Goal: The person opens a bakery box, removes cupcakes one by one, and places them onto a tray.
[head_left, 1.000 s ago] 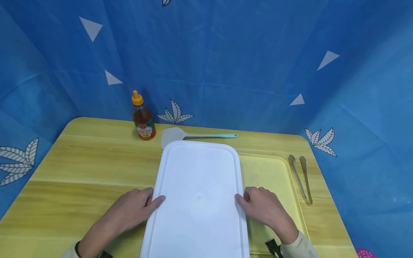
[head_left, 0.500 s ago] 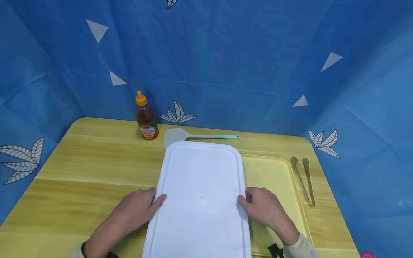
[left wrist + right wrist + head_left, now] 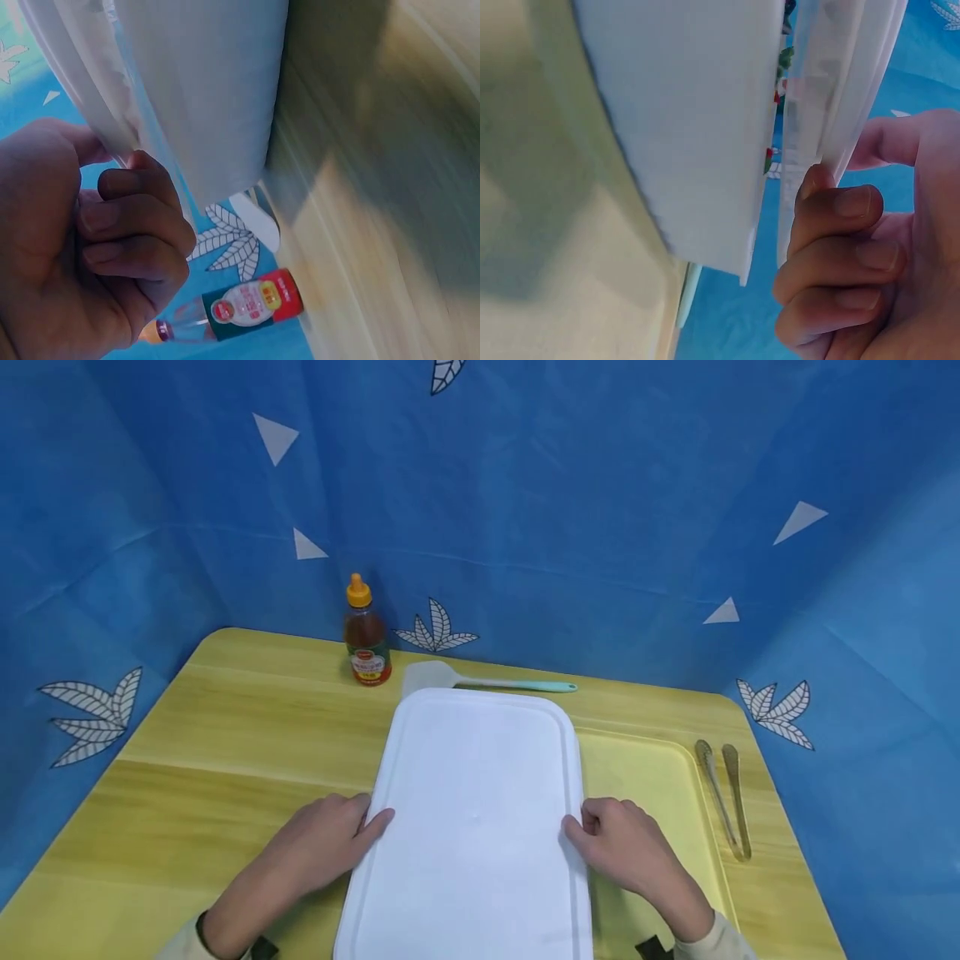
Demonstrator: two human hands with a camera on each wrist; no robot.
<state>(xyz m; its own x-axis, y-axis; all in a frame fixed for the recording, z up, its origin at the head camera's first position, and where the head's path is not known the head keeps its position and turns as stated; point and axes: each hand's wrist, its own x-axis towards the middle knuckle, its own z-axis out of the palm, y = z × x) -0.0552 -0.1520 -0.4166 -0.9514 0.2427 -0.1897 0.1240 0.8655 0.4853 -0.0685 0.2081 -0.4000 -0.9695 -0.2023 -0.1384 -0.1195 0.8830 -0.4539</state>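
At opposite sides, aptly, left hand (image 3: pixel 321 843) and right hand (image 3: pixel 628 847) pinch the plastic lid (image 3: pixel 480 810), fingers curled; it's probably light, stiff.

A creased blue cloth backdrop (image 3: pixel 525 510) encloses the far side and both flanks, printed with pale triangles (image 3: pixel 275 438) and black-outlined white leaf sprigs (image 3: pixel 108 710). Within it lies a yellowish wood-grain tabletop (image 3: pixel 240 727) with rounded far corners, its grain running from side to side. The backdrop's middle is a deeper, shaded blue, while its right side is more brightly lit beyond a soft slanting edge.
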